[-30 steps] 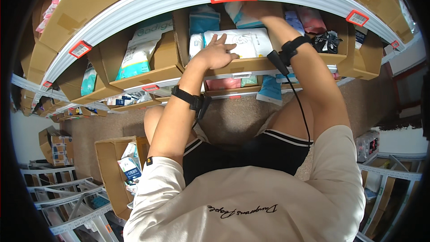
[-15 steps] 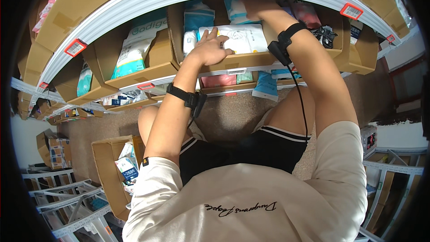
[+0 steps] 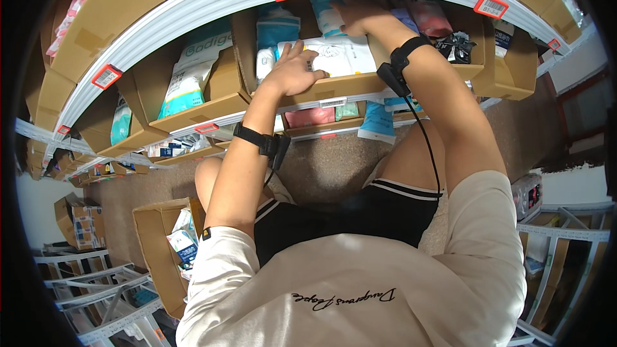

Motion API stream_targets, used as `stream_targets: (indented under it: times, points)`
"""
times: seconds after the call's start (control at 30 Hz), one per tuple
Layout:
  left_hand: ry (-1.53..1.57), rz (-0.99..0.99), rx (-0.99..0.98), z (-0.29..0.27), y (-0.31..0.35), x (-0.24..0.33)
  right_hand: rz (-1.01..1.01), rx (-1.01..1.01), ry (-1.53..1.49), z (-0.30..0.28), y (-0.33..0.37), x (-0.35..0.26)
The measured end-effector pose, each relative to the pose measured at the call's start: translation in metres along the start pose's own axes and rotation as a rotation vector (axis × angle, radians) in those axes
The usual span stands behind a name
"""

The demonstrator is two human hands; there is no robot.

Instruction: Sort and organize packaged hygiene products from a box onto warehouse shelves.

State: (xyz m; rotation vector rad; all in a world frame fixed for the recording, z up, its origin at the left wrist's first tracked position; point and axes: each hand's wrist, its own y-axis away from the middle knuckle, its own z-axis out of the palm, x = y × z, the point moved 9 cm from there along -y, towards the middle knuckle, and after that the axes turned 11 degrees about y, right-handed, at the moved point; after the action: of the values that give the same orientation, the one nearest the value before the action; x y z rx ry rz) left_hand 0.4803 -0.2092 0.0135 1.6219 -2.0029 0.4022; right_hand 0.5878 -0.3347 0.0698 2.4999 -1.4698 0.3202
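Observation:
My left hand (image 3: 293, 73) lies with fingers spread on the left end of a white soft pack (image 3: 344, 55), at the front wall of an open cardboard bin (image 3: 350, 83) on the shelf. Deeper in that bin, my right hand (image 3: 357, 15) is against the right side of a blue-and-white packet (image 3: 328, 17). Its fingers look apart, though the shelf edge above shades them and some fingertips are hard to see. Left of this packet stands another blue packet (image 3: 278, 27), with a small white pack (image 3: 265, 64) below it. Both wrists wear black straps with small devices.
A white shelf beam (image 3: 212, 5) curves overhead. Neighbouring bins hold a white-and-teal bag (image 3: 189, 83) and black plastic-wrapped items (image 3: 456, 47). A blue packet (image 3: 377, 122) sticks out from the lower shelf. Beside my left leg, an open carton (image 3: 153, 238) on the floor holds packages.
The view has shifted slightly, so the shelf sits further left. My right hand's fingers show more clearly beside the blue-and-white packet. My left hand stays on the white pack.

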Motion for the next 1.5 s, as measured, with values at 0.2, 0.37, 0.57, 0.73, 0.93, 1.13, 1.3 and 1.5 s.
stream_targets:
  times: [0.2,0.37,0.57,0.73,0.93,1.13,1.3,1.5]
  points:
    - [0.001,0.0,0.069,-0.007,0.003,0.003,-0.034,0.07,-0.004,-0.001,0.007,-0.004]
    - [-0.043,0.005,0.066,-0.006,0.003,0.005,-0.002,0.061,0.049,0.008,0.007,-0.001]
    - [-0.03,0.007,0.049,-0.004,0.003,0.003,0.007,-0.043,0.017,0.008,0.021,-0.014]
    - [-0.01,0.015,0.079,-0.003,-0.004,0.005,0.006,0.011,-0.013,0.005,0.023,-0.006]
    - [0.182,0.325,0.453,-0.055,0.047,0.005,-0.117,0.228,-0.401,-0.059,0.083,-0.055]
    - [0.904,0.222,0.609,-0.121,0.225,-0.032,-0.536,-0.003,-1.754,-0.053,0.146,-0.185]
    - [0.556,-0.265,0.934,-0.159,0.402,-0.165,-0.664,-0.446,-1.884,-0.036,0.184,-0.382]
    - [0.153,-0.895,0.695,-0.078,0.577,-0.309,-0.615,-0.827,-1.784,-0.033,0.233,-0.564]
